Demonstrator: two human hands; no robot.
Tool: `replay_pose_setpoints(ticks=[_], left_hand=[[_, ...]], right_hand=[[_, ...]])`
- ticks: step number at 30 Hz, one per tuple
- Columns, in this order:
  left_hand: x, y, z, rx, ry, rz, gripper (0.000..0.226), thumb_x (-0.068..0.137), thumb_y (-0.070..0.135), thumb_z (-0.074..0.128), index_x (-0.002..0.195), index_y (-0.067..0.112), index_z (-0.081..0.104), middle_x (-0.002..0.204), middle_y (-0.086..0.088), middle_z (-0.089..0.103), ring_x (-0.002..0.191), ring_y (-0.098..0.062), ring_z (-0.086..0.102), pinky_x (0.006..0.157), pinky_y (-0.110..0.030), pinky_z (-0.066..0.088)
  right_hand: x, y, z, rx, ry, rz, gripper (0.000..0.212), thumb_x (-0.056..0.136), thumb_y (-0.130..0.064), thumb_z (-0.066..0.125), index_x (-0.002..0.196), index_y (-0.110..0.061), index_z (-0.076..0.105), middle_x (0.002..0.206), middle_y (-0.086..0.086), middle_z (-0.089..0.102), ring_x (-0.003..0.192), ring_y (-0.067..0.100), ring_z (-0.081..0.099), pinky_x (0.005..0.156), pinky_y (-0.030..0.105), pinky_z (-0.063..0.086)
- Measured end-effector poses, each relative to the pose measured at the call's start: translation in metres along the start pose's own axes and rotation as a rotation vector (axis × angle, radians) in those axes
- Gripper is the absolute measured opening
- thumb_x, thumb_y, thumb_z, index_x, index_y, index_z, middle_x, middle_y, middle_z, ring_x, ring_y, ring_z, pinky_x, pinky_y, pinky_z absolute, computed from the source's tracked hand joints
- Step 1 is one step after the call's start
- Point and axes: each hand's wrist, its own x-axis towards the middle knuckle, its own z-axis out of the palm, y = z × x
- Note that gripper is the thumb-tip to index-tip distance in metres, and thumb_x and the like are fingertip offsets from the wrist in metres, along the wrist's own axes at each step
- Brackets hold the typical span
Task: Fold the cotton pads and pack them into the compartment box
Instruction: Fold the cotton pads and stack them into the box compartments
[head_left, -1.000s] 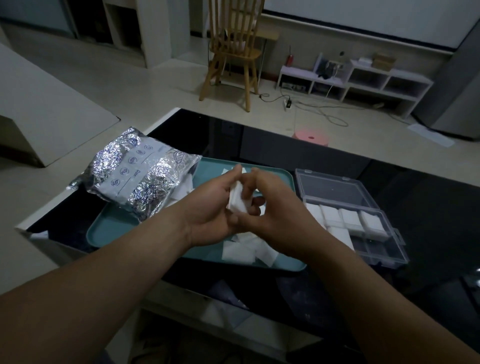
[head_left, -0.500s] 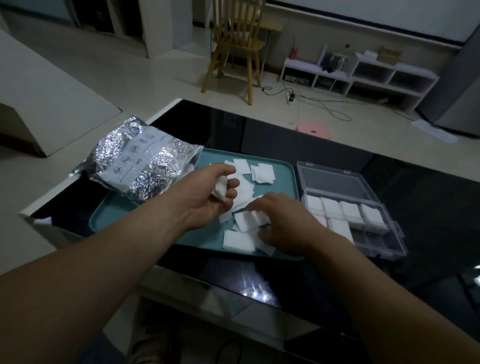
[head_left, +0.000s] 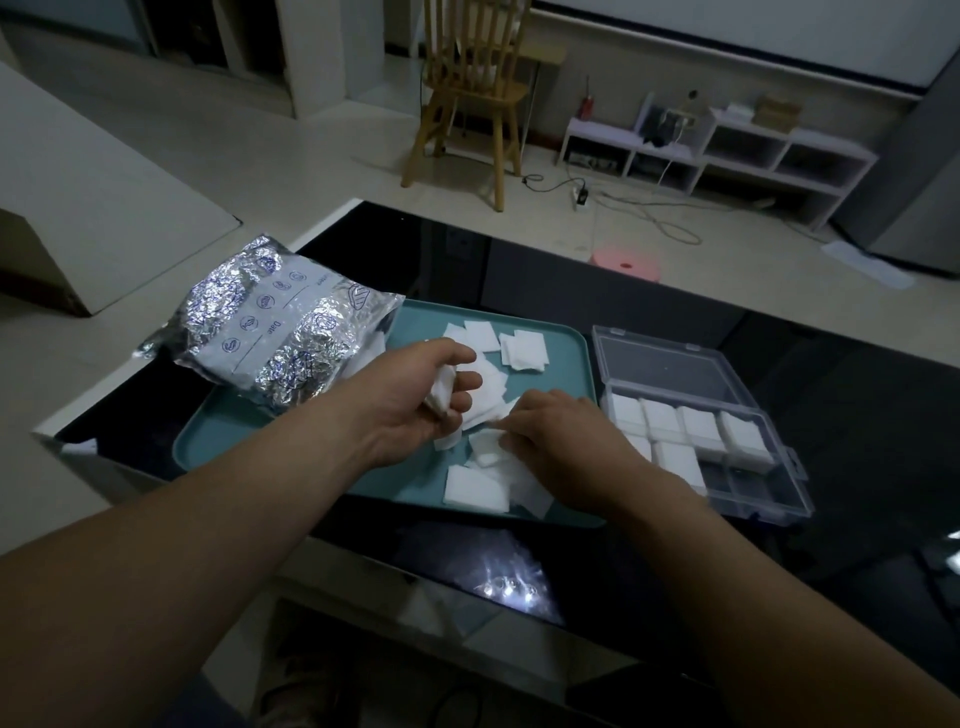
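Observation:
My left hand (head_left: 415, 400) hovers above the teal tray (head_left: 566, 338), its fingers curled round a folded cotton pad (head_left: 441, 391). Lower and to the right, my right hand (head_left: 561, 441) lies on the heap of loose white cotton pads (head_left: 483, 483) in the tray, its fingertips pinching a flat pad (head_left: 485, 449). To the right of the tray stands the clear compartment box (head_left: 758, 493) with its lid open. Folded pads (head_left: 701, 428) fill its far row and part of the near row.
A crinkled silver foil bag (head_left: 270, 332) lies over the tray's left end. The black glass table (head_left: 857, 415) runs to the right and has edges close on the left and near sides. A wooden chair (head_left: 467, 93) and a low white shelf (head_left: 727, 140) stand beyond.
Both hands were together on one pad, folding it. My right hand has let go and dropped onto the heap in the tray, while my left hand keeps the folded pad.

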Motion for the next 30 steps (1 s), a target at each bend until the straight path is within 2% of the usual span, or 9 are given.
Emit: replay_pose_setpoints(ticks=[3,5,9,14,16,19,22,25,30], left_hand=[[0.000,-0.001,0.001,0.016,0.003,0.025,0.012,0.099,0.018,0.059,0.111,0.015,0.060,0.086,-0.007,0.060,0.060,-0.014,0.048,0.048,-0.021,0.037],[0.000,-0.002,0.001,0.023,0.013,0.047,0.013,0.100,0.018,0.059,0.112,0.016,0.060,0.085,-0.007,0.060,0.061,-0.014,0.049,0.050,-0.021,0.038],[0.001,-0.005,0.004,0.036,0.026,0.073,0.009,0.101,0.019,0.059,0.109,0.018,0.059,0.086,-0.006,0.060,0.062,-0.014,0.051,0.052,-0.022,0.040],[-0.002,-0.019,0.013,0.076,-0.017,0.078,0.008,0.101,0.022,0.058,0.109,0.019,0.059,0.090,-0.006,0.060,0.063,-0.014,0.057,0.055,-0.025,0.043],[-0.003,-0.023,0.017,0.092,-0.027,0.077,0.007,0.101,0.022,0.057,0.107,0.019,0.059,0.090,-0.006,0.059,0.067,-0.016,0.058,0.055,-0.025,0.042],[-0.006,-0.028,0.021,0.071,-0.044,0.067,0.006,0.101,0.023,0.058,0.104,0.018,0.056,0.088,-0.008,0.058,0.068,-0.017,0.055,0.056,-0.026,0.040],[-0.009,-0.032,0.027,0.053,-0.112,0.063,0.010,0.102,0.024,0.058,0.109,0.018,0.056,0.090,-0.011,0.059,0.068,-0.017,0.054,0.054,-0.025,0.038],[-0.014,-0.028,0.031,0.036,-0.140,0.065,0.006,0.104,0.021,0.057,0.105,0.016,0.057,0.074,-0.005,0.058,0.059,-0.013,0.054,0.054,-0.023,0.038],[-0.014,-0.022,0.030,0.051,-0.146,0.017,0.016,0.103,0.028,0.061,0.094,0.015,0.063,0.075,-0.007,0.062,0.058,-0.015,0.053,0.046,-0.021,0.037]], right_hand=[[0.000,-0.001,-0.005,0.074,0.086,0.044,0.026,0.107,-0.035,0.046,0.091,-0.027,0.064,0.099,-0.003,0.060,0.095,0.023,0.055,0.079,0.039,0.041],[0.000,-0.002,-0.012,0.127,0.147,0.089,0.029,0.108,-0.034,0.048,0.083,-0.024,0.059,0.091,-0.004,0.059,0.086,0.021,0.054,0.075,0.039,0.044],[-0.002,-0.007,-0.024,0.528,0.203,0.298,0.034,0.108,-0.030,0.051,0.081,-0.013,0.060,0.077,0.000,0.066,0.070,0.018,0.058,0.065,0.036,0.045],[-0.001,-0.015,-0.031,1.082,0.278,0.546,0.036,0.108,-0.030,0.052,0.088,-0.004,0.068,0.086,0.018,0.070,0.070,0.023,0.064,0.065,0.039,0.052],[0.000,-0.018,-0.035,1.392,0.262,0.617,0.027,0.109,-0.022,0.053,0.092,-0.007,0.069,0.081,0.009,0.071,0.064,0.017,0.070,0.060,0.033,0.058],[0.003,-0.020,-0.037,1.574,0.272,0.643,0.015,0.107,-0.013,0.055,0.097,-0.010,0.066,0.088,0.005,0.068,0.069,0.013,0.069,0.058,0.025,0.058],[0.004,-0.021,-0.039,1.581,0.286,0.713,0.021,0.108,-0.015,0.053,0.102,-0.001,0.067,0.086,0.010,0.069,0.069,0.016,0.068,0.055,0.023,0.055],[0.009,-0.021,-0.034,1.481,0.305,0.702,0.032,0.108,-0.023,0.052,0.106,0.005,0.067,0.087,0.014,0.068,0.074,0.023,0.064,0.065,0.033,0.053],[0.013,-0.025,-0.028,1.066,0.417,0.609,0.037,0.106,-0.030,0.053,0.076,-0.012,0.066,0.068,0.004,0.062,0.063,0.018,0.055,0.063,0.037,0.045]])
